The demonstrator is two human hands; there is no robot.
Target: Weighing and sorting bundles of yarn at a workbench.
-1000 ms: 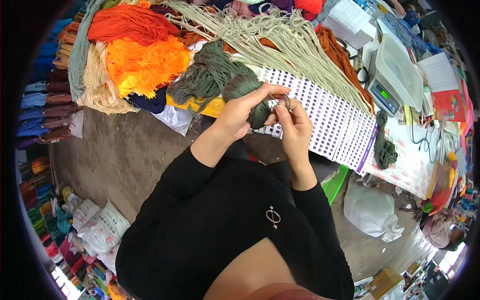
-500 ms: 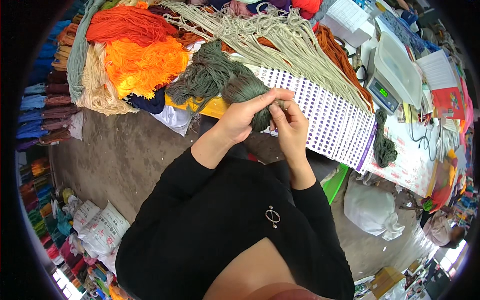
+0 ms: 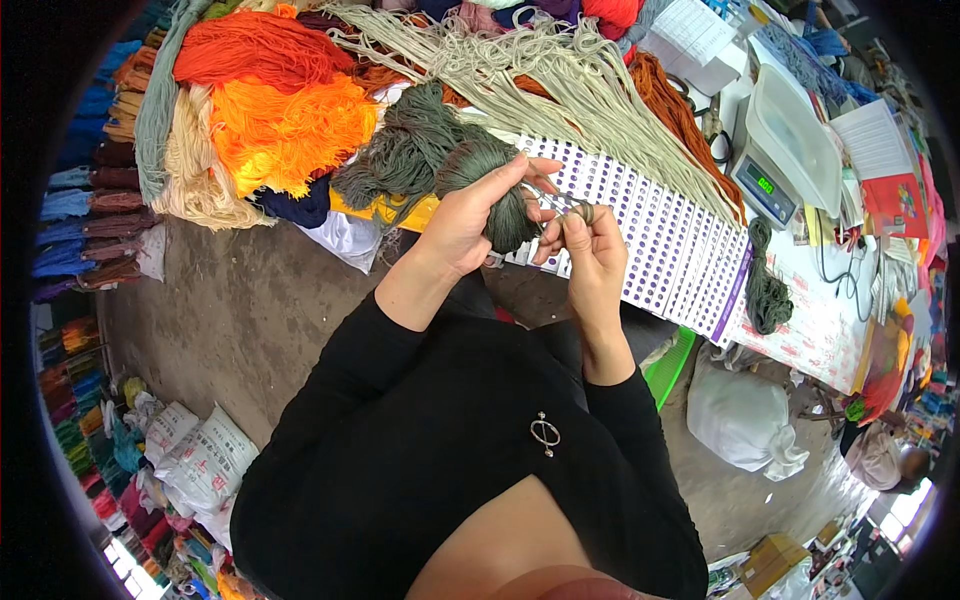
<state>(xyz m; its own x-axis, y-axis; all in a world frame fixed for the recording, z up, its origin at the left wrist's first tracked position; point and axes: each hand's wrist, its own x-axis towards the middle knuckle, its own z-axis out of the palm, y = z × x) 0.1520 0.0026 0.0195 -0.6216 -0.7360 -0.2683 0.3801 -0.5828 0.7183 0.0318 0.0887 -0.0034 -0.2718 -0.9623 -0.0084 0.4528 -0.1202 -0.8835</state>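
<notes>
A dark grey-green ball of yarn (image 3: 480, 172) rests in my left hand (image 3: 463, 226), whose thumb and fingers are wrapped round its near side. My right hand (image 3: 592, 246) is beside it on the right, thumb and forefinger pinched on a few strands of the same yarn. These strands stretch across the small gap between the two hands. Just behind the ball, a loose heap of the same grey-green yarn (image 3: 402, 138) lies on the table edge. Beneath my hands is a white chart card (image 3: 655, 235) with rows of small purple dots.
Orange yarn (image 3: 290, 130), red yarn (image 3: 255, 50) and cream yarn (image 3: 195, 165) are piled at the left. Pale long strands (image 3: 560, 80) cross the back. A digital scale (image 3: 775, 150) and a twisted dark green skein (image 3: 768, 275) are at the right. A white sack (image 3: 740, 415) stands on the floor.
My right hand has moved slightly right, away from the ball, and strands now show stretched between the hands. My left hand has turned a little with the ball in it.
</notes>
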